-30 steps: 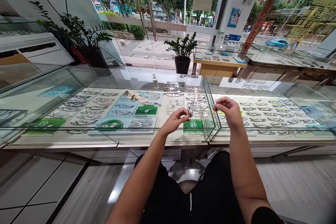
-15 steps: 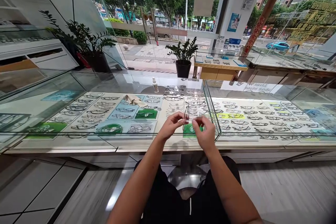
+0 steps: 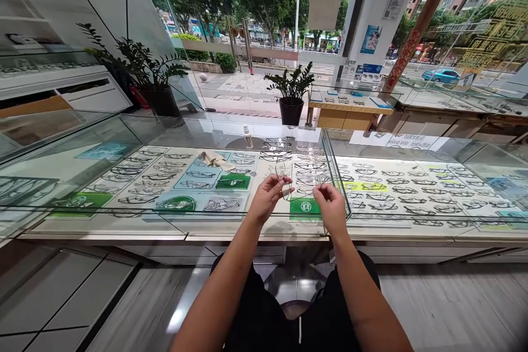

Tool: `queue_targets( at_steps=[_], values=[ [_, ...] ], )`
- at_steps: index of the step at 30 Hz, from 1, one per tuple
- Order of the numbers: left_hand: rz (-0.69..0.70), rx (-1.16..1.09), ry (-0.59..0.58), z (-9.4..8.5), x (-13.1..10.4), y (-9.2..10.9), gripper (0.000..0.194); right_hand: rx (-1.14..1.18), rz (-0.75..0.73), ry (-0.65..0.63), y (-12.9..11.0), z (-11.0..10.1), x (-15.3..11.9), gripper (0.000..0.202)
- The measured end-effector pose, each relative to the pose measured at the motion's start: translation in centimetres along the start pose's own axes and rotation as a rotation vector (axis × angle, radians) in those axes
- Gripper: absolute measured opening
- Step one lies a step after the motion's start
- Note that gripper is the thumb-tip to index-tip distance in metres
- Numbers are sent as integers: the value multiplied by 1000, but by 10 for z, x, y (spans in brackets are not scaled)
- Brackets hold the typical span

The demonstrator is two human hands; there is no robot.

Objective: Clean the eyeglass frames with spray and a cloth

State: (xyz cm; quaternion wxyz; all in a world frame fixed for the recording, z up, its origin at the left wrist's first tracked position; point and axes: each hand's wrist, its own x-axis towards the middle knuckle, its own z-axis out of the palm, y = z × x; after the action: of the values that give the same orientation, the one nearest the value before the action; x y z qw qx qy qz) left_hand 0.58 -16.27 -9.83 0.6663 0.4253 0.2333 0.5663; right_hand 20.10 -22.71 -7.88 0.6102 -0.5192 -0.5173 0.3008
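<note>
Hands (image 3: 264, 201) pinch thin, round-rimmed eyeglasses (image 3: 286, 191) above smooth glass countertop (image 3: 193, 131).

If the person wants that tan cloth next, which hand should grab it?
Probably the left hand: it's closer to the tan cloth than the right hand is. It's holding the glasses, though, so it would have to let go first.

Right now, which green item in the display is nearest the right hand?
The green rectangle with the round white emblem, just left of the right hand; the other green items lie farther left.
</note>
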Motion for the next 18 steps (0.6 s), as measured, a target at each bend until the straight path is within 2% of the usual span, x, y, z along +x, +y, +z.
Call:
queue_targets(
  at_steps=[3,7,9,11,12,14,18],
  values=[
    [-6,-70,45,-2,1,1,34,80,92,-18,10,-10,-8,28],
    [-5,-98,50,-3,1,1,34,134,158,-9,15,-16,-22,28],
    [-5,-82,51,-2,0,2,34,104,123,119,11,-17,-29,27],
    [-5,-55,48,-1,-1,2,34,48,9,315,2,-18,-35,24],
    [-4,-37,39,0,-2,2,34,18,-66,373,-4,-19,-37,20],
    [-1,11,5,1,-2,2,33,-51,-196,323,-16,-18,-40,14],
    [4,112,-74,6,-4,2,30,-264,-311,18,-29,-7,-38,15]
  ],
)
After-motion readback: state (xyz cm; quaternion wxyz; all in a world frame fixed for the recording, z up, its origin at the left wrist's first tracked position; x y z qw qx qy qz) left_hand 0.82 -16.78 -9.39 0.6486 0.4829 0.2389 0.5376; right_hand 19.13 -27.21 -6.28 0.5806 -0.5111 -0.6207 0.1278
